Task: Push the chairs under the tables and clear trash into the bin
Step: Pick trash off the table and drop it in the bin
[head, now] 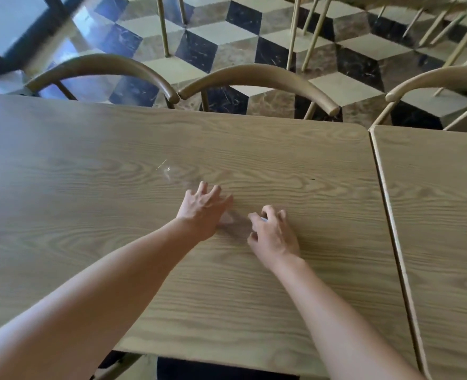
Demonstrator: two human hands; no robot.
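A wide wood-grain counter (89,215) fills the view, with a second one (440,215) butted against it at 3 o'clock. Three curved wooden chairs (257,75) sit tucked along the far edge at 12 o'clock, above a cube-patterned tile floor (226,31). Both bare forearms reach forward from 6 o'clock. At centre, the left hand (203,207) lies palm-down, fingers spread, pressing on the counter. Just beside it, the right hand (272,231) is clawed, fingers curled; whether it pinches anything I cannot tell. Between them lies a blurred, clear scrap of plastic wrapper (233,223), touching the left hand.
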